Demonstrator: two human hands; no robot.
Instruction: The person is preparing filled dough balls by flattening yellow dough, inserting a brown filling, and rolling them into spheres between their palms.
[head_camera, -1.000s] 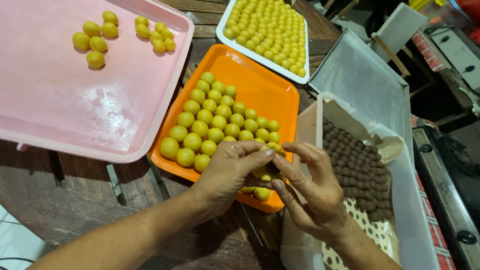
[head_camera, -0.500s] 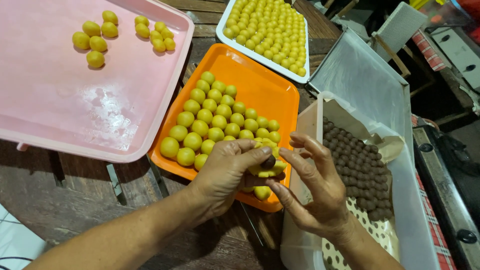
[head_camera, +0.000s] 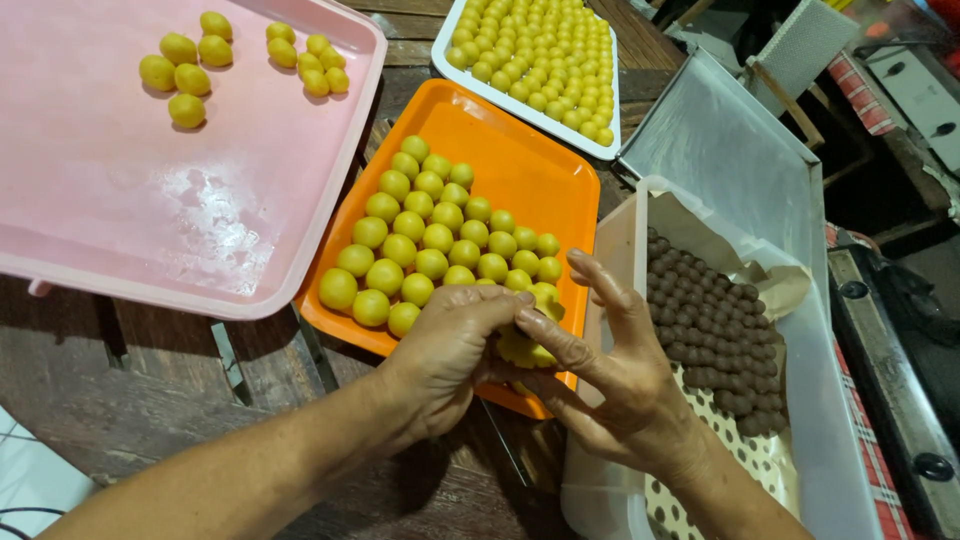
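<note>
A dark, worn wooden table (head_camera: 180, 420) carries several trays in a cramped work corner. At its near edge, between the two hands, sits a soft yellow lump of dough (head_camera: 527, 350), held just above the near corner of the flat orange plastic tray (head_camera: 520, 170). A second ago the hands were a little apart with the fingers spread; now they have closed together around the lump, so the piece is being pressed or shaped rather than picked up. The left hand (head_camera: 450, 350) curls over it from the left, knuckles up, fingers bent down onto the dough. The right hand (head_camera: 620, 380) meets it from the right, thumb and forefinger pinching the lump, the other fingers lifted and fanned. Rows of round yellow dough balls (head_camera: 430, 240) fill the orange tray. To the right stands a white paper-lined box of small brown balls (head_camera: 710, 330); to the left lies a pink plastic tray (head_camera: 120, 200).
</note>
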